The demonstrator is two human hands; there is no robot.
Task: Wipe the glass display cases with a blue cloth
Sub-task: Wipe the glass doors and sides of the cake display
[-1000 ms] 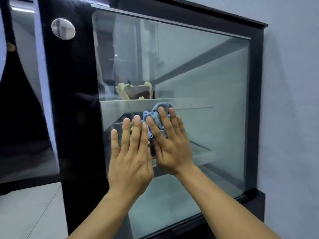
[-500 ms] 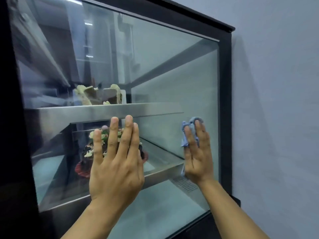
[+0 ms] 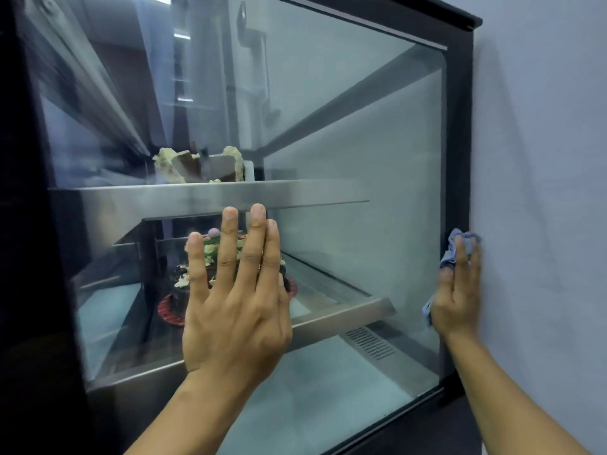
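1. Glass front of the display case (image 3: 345,126), rimmed by a black frame (image 3: 458,126) and set hard against a pale grey wall (image 3: 542,159) on the right.
2. Behind the pane, an upper shelf (image 3: 197,197) of steel carrying cream-edged cake slices (image 3: 200,165). Beneath it a lower shelf (image 3: 345,313) with a dark decorated cake (image 3: 179,284) on a red board (image 3: 167,310). Slotted vent grille (image 3: 369,343) in the case floor, just below the lower shelf's right end.
3. Decorated cake largely hidden behind the left hand (image 3: 236,307). Reflections and blur across the pane's upper left.
4. Left hand flat on the glass near mid-pane, fingers (image 3: 230,244) straight, close together and pointing up, tips level with the upper shelf's front edge. Nothing held.
5. Right hand (image 3: 456,297) well apart from the left, at the pane's right edge and over the black frame, close to the wall. Fingers (image 3: 461,261) straight and pointing up, pressing the blue cloth (image 3: 455,244) against the case. Thumb out of sight.
6. Blue cloth bunched under the right palm, with a crumpled part showing above the fingertips and a corner hanging out at the hand's lower left.
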